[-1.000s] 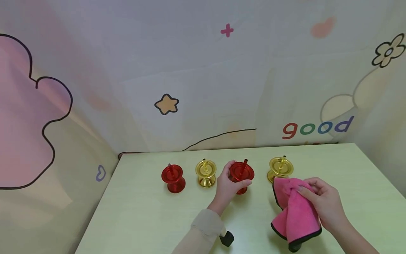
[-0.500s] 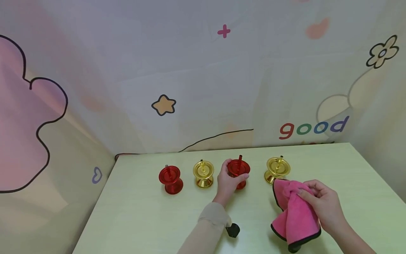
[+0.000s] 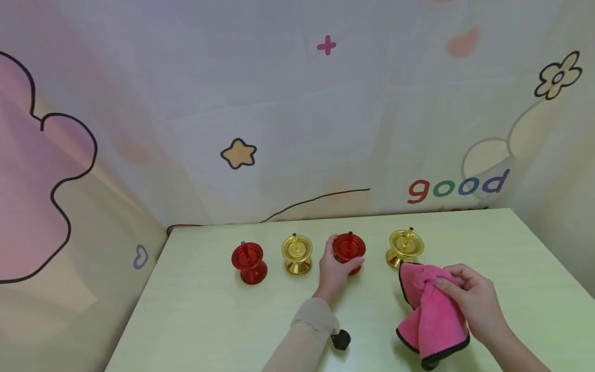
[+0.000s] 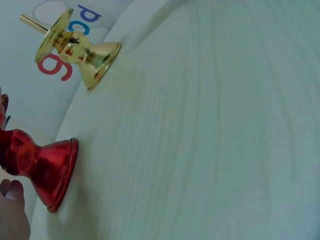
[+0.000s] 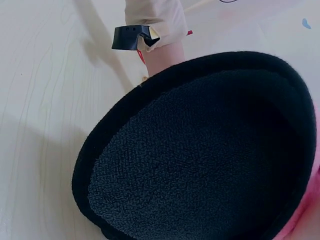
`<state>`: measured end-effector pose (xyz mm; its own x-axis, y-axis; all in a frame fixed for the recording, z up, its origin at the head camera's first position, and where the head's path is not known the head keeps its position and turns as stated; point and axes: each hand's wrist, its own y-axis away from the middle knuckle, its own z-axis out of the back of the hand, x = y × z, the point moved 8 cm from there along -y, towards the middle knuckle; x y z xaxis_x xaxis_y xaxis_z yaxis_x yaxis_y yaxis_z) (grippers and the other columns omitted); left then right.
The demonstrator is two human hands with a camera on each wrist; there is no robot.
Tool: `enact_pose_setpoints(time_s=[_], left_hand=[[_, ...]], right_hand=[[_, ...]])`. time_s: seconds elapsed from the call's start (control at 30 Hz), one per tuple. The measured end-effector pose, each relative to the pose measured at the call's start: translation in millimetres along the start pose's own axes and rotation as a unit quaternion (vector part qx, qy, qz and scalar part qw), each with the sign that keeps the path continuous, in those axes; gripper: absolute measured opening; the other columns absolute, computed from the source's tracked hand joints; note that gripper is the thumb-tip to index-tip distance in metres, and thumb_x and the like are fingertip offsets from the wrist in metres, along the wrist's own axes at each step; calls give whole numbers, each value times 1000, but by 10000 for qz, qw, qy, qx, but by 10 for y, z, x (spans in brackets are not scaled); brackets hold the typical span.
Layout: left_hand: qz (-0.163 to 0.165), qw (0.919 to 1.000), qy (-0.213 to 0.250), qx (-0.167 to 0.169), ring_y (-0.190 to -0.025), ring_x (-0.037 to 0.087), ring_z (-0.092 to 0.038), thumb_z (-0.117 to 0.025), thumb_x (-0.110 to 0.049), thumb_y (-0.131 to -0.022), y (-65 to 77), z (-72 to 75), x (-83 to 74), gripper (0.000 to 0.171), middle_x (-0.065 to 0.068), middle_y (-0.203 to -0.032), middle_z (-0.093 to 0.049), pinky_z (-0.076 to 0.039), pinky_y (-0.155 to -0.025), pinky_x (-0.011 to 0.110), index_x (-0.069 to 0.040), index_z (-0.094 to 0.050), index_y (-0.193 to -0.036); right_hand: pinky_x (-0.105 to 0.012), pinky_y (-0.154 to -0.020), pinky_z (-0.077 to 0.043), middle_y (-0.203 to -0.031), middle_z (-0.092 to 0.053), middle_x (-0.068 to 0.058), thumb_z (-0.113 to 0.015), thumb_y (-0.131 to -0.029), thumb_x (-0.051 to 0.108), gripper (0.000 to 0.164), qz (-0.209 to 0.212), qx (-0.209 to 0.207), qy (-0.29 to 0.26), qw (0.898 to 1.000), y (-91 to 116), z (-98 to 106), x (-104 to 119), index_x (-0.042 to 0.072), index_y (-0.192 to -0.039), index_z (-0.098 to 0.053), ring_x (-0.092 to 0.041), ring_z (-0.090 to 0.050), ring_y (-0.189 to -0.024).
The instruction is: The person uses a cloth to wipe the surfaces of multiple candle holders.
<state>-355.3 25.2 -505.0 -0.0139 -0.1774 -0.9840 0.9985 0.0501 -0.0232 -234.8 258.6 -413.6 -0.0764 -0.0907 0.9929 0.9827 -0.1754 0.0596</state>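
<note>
My left hand [image 3: 333, 269] grips a red metal candle holder [image 3: 349, 247] by its upper dish, thumb in front and fingers round the left side. In the left wrist view, the flared base of this red candle holder [image 4: 52, 172] is at the table surface; whether it bears its full weight there I cannot tell. My right hand [image 3: 479, 299] pinches a bunched pink cloth [image 3: 439, 310] with black edging, held above the table. Seen from the right wrist, the cloth's dark, shadowed side [image 5: 195, 160] fills most of the view and hides the fingers.
Left of the held one stand a gold candle holder [image 3: 297, 250] and another red candle holder [image 3: 249, 262]. A second gold candle holder [image 3: 405, 247] stands right, just behind the cloth. A printed fabric wall [image 3: 297, 103] rises behind the pale table [image 3: 209, 320].
The red candle holder in my left hand has shifted slightly back and straightened from a lean. My right hand and the cloth have hardly moved. The head view has turned slightly.
</note>
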Motion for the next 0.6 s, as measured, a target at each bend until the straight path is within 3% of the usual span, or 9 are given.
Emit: enact_pose_setpoints(time_s=[0.13,0.23,0.4,0.5,0.6], left_hand=[[-120,9998,-175,67,-116,22,-46,-79,-26,-64,23,21,-2,83,4,-126,-50,-44,-91,39,-20,-34,-133],[-218,9991,-337,125,-124,22,-38,-78,-32,-64,62,31,-22,91,4,-137,-39,-39,-97,41,-19,-27,-138],[-728,9952,-620,-195,-133,23,-24,-73,-42,-67,217,80,-125,92,2,-147,-20,-29,-104,46,-16,-24,-139],[-1254,9859,-855,-709,-131,24,-28,-71,-38,-71,351,121,-233,81,3,-145,-25,-31,-101,47,-13,-30,-136],[-1928,9670,-1126,-1226,-124,24,-37,-69,-28,-74,511,139,-379,66,6,-138,-37,-37,-96,46,-8,-39,-129]], right_hand=[[-22,-50,-50,-64,-61,10,-63,-81,12,13,41,8,67,10000,5,1,-13,25,-78,-60,-6,-57,-55],[-22,-49,-50,-64,-61,11,-63,-81,13,12,26,-3,183,9998,7,15,-22,25,-79,-60,-6,-57,-55],[-23,-48,-49,-64,-61,11,-64,-81,14,12,14,-61,211,9998,7,58,-22,25,-78,-60,-6,-56,-55],[-22,-48,-49,-64,-61,12,-64,-81,14,13,50,-104,207,9997,11,90,-14,26,-78,-61,-6,-55,-54],[-22,-48,-48,-64,-61,12,-64,-80,13,13,127,-134,167,9997,16,122,3,25,-78,-61,-5,-56,-54]])
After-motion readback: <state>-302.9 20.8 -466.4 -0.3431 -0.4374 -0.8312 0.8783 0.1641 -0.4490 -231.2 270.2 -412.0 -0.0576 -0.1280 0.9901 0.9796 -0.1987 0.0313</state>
